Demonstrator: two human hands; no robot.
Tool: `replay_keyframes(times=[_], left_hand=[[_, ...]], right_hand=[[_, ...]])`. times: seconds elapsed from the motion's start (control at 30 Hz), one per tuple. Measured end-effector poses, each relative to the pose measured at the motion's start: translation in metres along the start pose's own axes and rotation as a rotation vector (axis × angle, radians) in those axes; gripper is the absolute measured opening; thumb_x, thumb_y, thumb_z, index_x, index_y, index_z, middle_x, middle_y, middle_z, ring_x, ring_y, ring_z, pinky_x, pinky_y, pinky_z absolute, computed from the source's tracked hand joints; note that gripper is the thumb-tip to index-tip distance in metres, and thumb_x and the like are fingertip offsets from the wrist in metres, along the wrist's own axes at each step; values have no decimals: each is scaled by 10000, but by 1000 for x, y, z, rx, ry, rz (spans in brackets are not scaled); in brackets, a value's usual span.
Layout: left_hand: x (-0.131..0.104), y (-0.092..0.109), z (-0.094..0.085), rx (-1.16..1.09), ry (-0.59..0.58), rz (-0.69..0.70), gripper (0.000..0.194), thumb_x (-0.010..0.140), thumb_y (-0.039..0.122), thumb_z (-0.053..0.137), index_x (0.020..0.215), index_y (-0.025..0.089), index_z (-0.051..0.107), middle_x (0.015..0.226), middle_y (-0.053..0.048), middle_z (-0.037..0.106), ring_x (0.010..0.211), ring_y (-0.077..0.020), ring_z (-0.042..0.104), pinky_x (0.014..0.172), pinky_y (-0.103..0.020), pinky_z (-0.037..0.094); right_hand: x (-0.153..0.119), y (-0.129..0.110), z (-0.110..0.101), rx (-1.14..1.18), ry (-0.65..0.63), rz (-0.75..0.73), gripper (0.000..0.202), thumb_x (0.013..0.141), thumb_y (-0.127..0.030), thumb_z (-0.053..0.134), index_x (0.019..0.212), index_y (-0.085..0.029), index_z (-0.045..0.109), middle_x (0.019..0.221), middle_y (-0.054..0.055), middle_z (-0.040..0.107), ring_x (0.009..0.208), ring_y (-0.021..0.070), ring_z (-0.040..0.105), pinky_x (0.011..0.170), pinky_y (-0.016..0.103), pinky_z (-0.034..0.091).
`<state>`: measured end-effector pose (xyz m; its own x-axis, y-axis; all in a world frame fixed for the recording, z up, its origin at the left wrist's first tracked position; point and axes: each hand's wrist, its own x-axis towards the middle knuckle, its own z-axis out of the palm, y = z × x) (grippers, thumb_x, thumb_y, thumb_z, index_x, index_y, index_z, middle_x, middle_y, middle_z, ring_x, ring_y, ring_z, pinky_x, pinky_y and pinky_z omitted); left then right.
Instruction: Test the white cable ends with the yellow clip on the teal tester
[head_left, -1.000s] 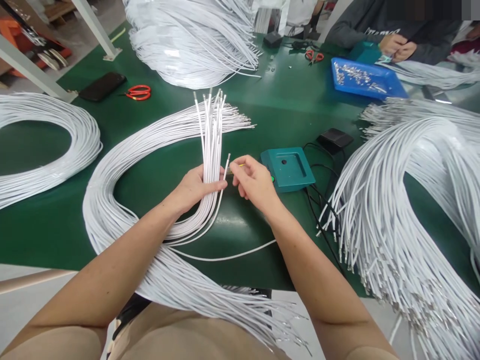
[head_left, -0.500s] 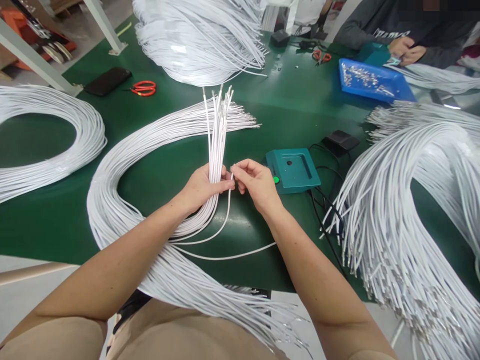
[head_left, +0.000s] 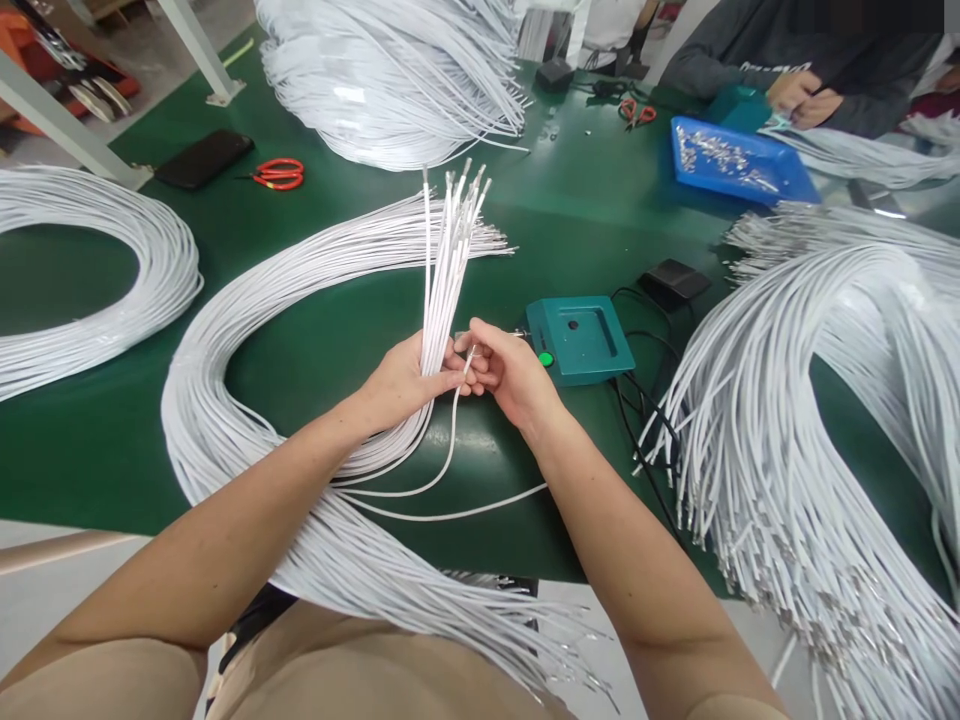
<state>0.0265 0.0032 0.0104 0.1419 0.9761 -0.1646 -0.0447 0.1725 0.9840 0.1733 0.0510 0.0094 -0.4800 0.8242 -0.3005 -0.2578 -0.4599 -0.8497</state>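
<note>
My left hand (head_left: 405, 380) is closed around a bundle of white cables (head_left: 444, 290), whose metal-tipped ends point up and lean right. Between its thumb and fingers one single white cable (head_left: 452, 430) curves up, with its tip near my right hand (head_left: 514, 375). The right fingers are curled beside that tip and meet the left fingertips; what they pinch, if anything, is too small to tell. Just right of them sits a teal device (head_left: 583, 340) with a green button. The held bundle runs down into a large cable coil (head_left: 217, 350) on the green table (head_left: 337, 335).
More white cables lie at the back (head_left: 390, 80), left (head_left: 165, 250) and right (head_left: 750, 430). Red scissors (head_left: 279, 174), a black phone-like item (head_left: 204, 158), a black pedal (head_left: 673, 284) and a blue tray (head_left: 742, 160) of small metal parts are around. Another person's hands (head_left: 806, 98) work at the back right.
The upright cable ends have tilted right. My right hand has turned, its fingers now curled lower against my left fingertips. The whole view has shifted slightly.
</note>
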Motion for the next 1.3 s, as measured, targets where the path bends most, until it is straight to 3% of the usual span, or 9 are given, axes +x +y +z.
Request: replay_keyframes(times=[0.13,0.4,0.53,0.63,0.83,0.93,1.03,1.17,1.3], left_hand=[[-1,4,3,12,35,-4,308,689,267,769,845,169,522,804,-29,697,742,-187,687,757,-356,547],[-1,-1,-8,92,90,21,289,700,224,743,875,170,519,843,-19,665,684,-132,629,682,-301,526],[0,-3,-9,59,89,19,303,713,234,738,898,170,507,847,-15,671,712,-137,643,702,-304,528],[0,-2,-9,24,94,17,323,724,256,744,921,169,502,856,-22,678,753,-156,669,707,-306,532],[0,-2,-10,-84,92,12,475,713,253,766,1112,181,519,858,-4,662,754,-152,678,728,-302,541],[1,-3,-10,-172,61,-18,604,711,236,766,1260,208,513,889,0,644,740,-131,664,723,-281,535],[3,-3,-10,-252,29,-81,594,698,219,770,1253,200,559,880,2,627,720,-115,649,716,-264,532],[5,-2,-10,-268,42,-103,531,705,199,755,1209,179,590,851,8,615,705,-111,647,738,-275,537],[10,-5,-12,-159,97,-118,518,710,202,751,1201,171,589,821,15,618,717,-122,662,810,-317,538]], right_hand=[[-1,-2,-1,-32,-36,56,344,717,-449,729,621,-164,562,432,-95,353,383,60,399,410,195,329],[2,-3,-6,122,-138,163,332,742,-463,729,715,-156,606,522,-87,401,462,48,372,512,199,384],[3,-3,-8,138,-186,153,293,761,-432,719,772,-154,626,557,-86,407,472,44,351,533,208,392],[0,-4,-5,50,-132,68,304,743,-438,723,803,-151,648,581,-74,455,479,47,366,523,213,381],[-4,0,1,-528,149,-308,202,811,-372,636,805,-172,666,687,-13,612,596,103,515,617,254,431],[-5,5,0,-992,227,-563,222,903,-285,498,753,-181,624,755,26,622,696,138,546,694,278,427],[-7,6,-1,-1542,231,-771,322,955,-240,370,754,-170,610,820,87,609,768,184,532,736,322,394],[-8,-2,-5,-1869,179,-869,342,979,-237,323,910,-163,650,929,108,648,887,227,532,881,385,366],[-4,-12,-17,-1941,281,-770,299,947,-175,375,1132,-144,608,1071,119,677,1046,261,516,1091,479,206]])
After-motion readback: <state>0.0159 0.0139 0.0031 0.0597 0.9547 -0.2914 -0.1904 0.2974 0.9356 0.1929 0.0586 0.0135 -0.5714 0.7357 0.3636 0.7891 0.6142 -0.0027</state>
